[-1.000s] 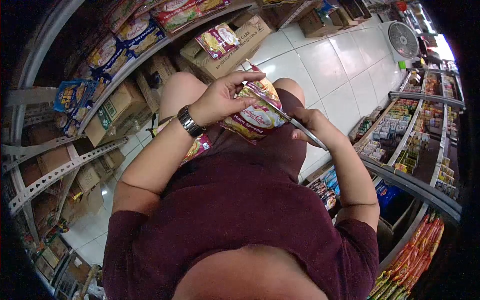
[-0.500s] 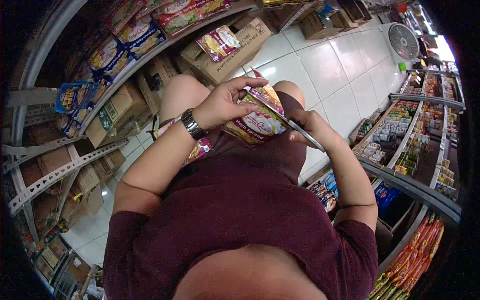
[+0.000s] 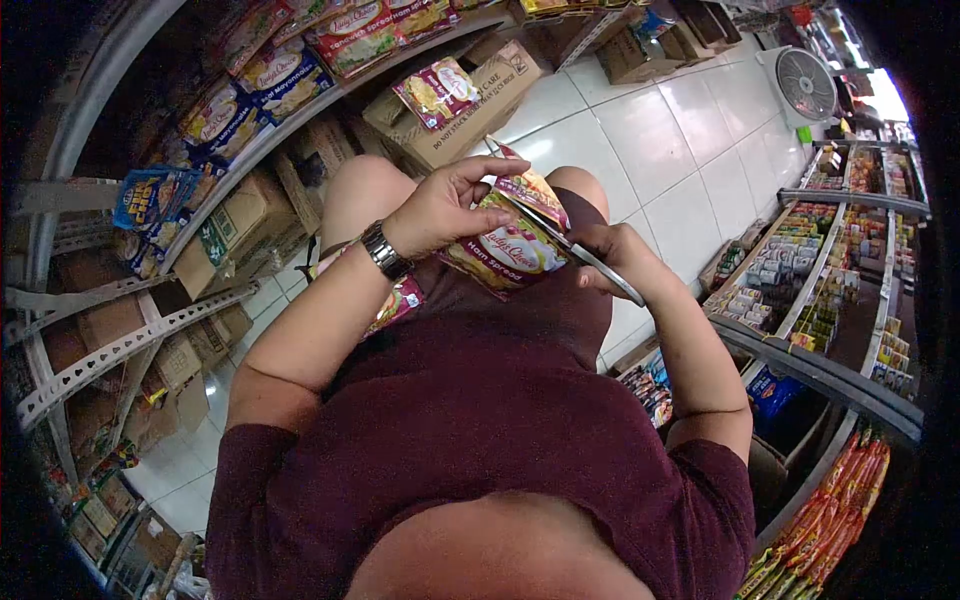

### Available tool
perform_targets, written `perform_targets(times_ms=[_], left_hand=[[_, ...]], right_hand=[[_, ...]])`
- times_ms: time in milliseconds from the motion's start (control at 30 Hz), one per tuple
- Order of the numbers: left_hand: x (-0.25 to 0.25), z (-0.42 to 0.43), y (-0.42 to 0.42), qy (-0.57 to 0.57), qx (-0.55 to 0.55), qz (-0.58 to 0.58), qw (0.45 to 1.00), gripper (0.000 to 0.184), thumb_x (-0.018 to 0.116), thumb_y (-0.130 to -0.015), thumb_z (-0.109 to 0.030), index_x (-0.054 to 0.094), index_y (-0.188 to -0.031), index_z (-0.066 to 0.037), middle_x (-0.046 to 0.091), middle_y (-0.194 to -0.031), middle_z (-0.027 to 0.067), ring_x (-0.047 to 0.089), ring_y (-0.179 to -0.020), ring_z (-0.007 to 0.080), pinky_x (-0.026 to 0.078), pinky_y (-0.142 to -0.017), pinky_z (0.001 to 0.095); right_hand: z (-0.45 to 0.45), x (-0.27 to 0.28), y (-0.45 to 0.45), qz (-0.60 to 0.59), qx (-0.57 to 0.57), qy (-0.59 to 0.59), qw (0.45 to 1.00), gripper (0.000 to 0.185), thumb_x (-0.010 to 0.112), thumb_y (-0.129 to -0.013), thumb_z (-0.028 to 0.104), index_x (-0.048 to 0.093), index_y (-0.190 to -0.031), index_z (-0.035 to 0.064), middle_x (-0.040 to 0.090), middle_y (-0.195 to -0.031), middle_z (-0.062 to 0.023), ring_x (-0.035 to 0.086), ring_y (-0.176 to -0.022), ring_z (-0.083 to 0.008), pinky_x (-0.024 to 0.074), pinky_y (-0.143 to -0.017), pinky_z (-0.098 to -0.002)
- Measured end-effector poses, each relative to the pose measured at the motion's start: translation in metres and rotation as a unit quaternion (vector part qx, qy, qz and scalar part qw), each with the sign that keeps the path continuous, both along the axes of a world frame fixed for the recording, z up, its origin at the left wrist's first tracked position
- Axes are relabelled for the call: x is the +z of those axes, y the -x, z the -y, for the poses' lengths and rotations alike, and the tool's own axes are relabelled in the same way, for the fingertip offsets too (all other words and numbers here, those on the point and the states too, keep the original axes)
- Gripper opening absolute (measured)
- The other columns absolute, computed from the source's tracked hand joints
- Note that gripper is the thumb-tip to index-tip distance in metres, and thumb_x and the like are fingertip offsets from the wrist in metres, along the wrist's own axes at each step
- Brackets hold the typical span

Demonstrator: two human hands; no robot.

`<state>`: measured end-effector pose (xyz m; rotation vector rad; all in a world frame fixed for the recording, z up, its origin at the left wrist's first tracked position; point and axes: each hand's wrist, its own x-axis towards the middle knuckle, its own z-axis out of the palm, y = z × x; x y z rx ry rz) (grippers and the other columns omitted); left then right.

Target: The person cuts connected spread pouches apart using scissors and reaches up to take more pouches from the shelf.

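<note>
My left hand, with a metal watch on the wrist, pinches a ham spread pouch above my lap. A second pouch adjoins its upper edge and is folded back at an angle. My right hand is closed around the handle of a pair of scissors. The scissors lie along the line between the two pouches; their blades are mostly hidden by the packaging. More purple pouches rest on my lap under my left forearm.
A cardboard box ahead of my knees carries another ham spread pouch. Shelves with mayonnaise and spread pouches stand at the left. Racks of canned goods line the right. A fan stands on the tiled floor.
The lower pouch has tilted slightly, and a gap shows between it and the upper pouch. The scissors have shifted a little with my right hand. Both hands keep their hold.
</note>
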<state>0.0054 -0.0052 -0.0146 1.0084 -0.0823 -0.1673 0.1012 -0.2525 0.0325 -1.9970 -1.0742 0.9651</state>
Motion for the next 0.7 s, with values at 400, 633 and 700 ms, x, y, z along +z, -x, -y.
perform_targets(times_ms=[400, 633, 700], left_hand=[[0.002, 0.0, 0.002, -0.006, -0.024, -0.017, 1.0, 0.055, 0.062, -0.079, 0.009, 0.044, -0.13, -0.001, 0.054, -0.121, 0.0061, 0.054, -0.109, 0.0128, 0.047, -0.093, 0.0269], [0.0, 0.001, 0.003, 0.003, -0.013, -0.007, 1.0, 0.054, 0.062, -0.08, 0.009, 0.044, -0.13, -0.001, 0.055, -0.121, 0.0076, 0.055, -0.109, 0.0134, 0.046, -0.093, 0.0282], [-0.001, 0.0, 0.003, 0.008, -0.011, -0.004, 1.0, 0.055, 0.062, -0.08, 0.008, 0.044, -0.131, -0.001, 0.055, -0.122, 0.0078, 0.055, -0.11, 0.0134, 0.046, -0.093, 0.0283]], right_hand=[[0.006, 0.003, -0.01, -0.003, 0.04, 0.059, 0.997, 0.076, 0.064, -0.066, 0.071, 0.062, -0.096, 0.0011, 0.062, -0.075, -0.01, 0.057, -0.069, -0.0172, 0.046, -0.063, -0.0324], [-0.002, 0.01, -0.002, -0.059, 0.013, 0.027, 0.998, 0.087, 0.058, -0.065, 0.078, 0.06, -0.099, -0.0019, 0.062, -0.078, -0.0102, 0.057, -0.075, -0.016, 0.0459, -0.066, -0.032], [-0.003, 0.01, -0.001, -0.049, 0.006, 0.012, 0.999, 0.09, 0.054, -0.064, 0.081, 0.06, -0.099, -0.0018, 0.061, -0.076, -0.0097, 0.056, -0.075, -0.0161, 0.0459, -0.066, -0.0324]])
